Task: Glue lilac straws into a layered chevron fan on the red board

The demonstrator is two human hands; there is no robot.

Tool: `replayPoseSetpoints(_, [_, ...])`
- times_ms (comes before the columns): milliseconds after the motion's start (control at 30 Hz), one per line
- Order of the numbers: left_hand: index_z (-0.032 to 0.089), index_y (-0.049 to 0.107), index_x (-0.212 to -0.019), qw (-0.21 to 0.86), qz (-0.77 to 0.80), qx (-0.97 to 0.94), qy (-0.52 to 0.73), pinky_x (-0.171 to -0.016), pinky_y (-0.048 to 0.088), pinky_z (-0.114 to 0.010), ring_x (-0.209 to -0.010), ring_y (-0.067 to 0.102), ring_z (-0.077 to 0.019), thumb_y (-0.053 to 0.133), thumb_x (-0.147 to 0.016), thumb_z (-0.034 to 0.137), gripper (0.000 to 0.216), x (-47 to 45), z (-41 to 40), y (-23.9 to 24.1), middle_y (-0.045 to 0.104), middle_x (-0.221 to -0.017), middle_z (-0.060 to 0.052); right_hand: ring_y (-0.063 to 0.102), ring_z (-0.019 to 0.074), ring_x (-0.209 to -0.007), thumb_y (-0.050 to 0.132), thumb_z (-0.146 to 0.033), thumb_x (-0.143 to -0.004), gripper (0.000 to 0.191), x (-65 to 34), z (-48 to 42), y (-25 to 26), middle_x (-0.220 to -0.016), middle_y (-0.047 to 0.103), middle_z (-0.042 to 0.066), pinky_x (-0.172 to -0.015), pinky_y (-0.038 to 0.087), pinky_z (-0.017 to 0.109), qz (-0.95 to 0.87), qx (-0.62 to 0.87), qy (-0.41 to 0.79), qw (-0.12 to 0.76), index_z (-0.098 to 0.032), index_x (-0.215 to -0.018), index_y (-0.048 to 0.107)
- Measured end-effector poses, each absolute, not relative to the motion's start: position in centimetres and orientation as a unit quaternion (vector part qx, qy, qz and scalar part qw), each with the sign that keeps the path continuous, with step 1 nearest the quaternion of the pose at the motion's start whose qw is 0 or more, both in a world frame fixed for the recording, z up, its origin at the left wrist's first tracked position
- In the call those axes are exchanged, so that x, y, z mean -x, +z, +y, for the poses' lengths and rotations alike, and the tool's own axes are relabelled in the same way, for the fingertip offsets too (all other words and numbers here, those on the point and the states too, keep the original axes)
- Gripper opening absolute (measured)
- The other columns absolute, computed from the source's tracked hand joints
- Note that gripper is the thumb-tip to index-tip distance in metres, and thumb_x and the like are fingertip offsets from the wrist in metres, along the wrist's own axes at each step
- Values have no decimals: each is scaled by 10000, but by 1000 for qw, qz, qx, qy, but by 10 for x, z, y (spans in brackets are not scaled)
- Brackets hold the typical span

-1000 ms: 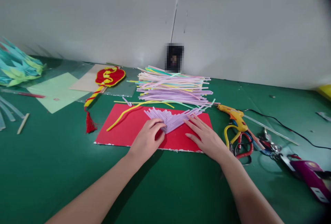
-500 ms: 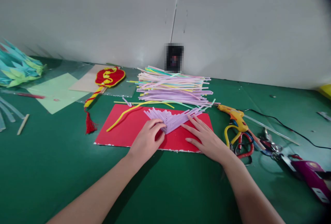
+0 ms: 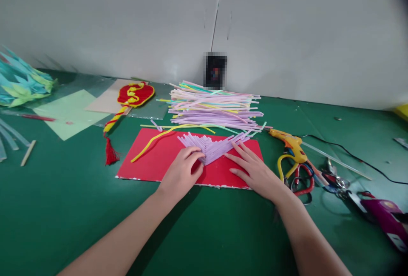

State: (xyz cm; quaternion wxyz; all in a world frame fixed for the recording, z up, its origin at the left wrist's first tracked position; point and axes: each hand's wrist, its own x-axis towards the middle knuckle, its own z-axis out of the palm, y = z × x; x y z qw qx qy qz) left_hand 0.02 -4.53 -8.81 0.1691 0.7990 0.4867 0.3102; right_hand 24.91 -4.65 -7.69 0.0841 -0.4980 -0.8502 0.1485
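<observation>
A V-shaped piece made of purple straws (image 3: 213, 145) lies on a red card (image 3: 153, 157) on the green table. My left hand (image 3: 182, 173) rests on the card with its fingers curled against the left edge of the purple piece. My right hand (image 3: 255, 169) lies flat with fingers stretched out, fingertips touching the right wing of the piece. A bent yellow straw (image 3: 159, 136) crosses the card's upper left.
A stack of pastel straws (image 3: 213, 106) sits behind the card. A yellow glue gun (image 3: 290, 143), scissors (image 3: 299, 179) and a purple tool (image 3: 382, 216) lie to the right. A red and yellow tasselled ornament (image 3: 132, 97), pale sheets (image 3: 68, 112) and teal-green paper leaves (image 3: 19, 83) are at the left.
</observation>
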Motion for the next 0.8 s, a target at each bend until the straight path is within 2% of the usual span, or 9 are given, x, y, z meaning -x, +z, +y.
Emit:
replayPoseSetpoints(300, [218,571,-1028,161,482,-800,319,-912,497,-432,-1067,558,-218,534,-825,106,235,0,-45,-89,572,-1111,-62,164,243,-1396,376,-447,-925,446,-249,-46,-79,-1528,187,-12,-1103,269,494,-853,495,139,92,-357,-1361,402])
replayPoseSetpoints(600, [219,569,-1030,156,478,-800,328,-912,500,-439,-1062,562,-218,533,-825,102,238,-1,-45,-90,573,-1106,-64,155,243,-1397,394,-452,-916,471,-250,-47,-77,-1534,147,-27,-1099,277,493,-854,491,142,97,-367,-1378,367])
replayPoseSetpoints(800, [214,568,-1029,160,480,-800,321,-915,501,-428,-1066,558,-212,539,-825,103,233,0,-45,-89,572,-1109,-62,160,207,-1397,373,-460,-922,478,-249,-46,-75,-1524,201,8,-1121,240,470,-851,494,156,90,-318,-1377,383])
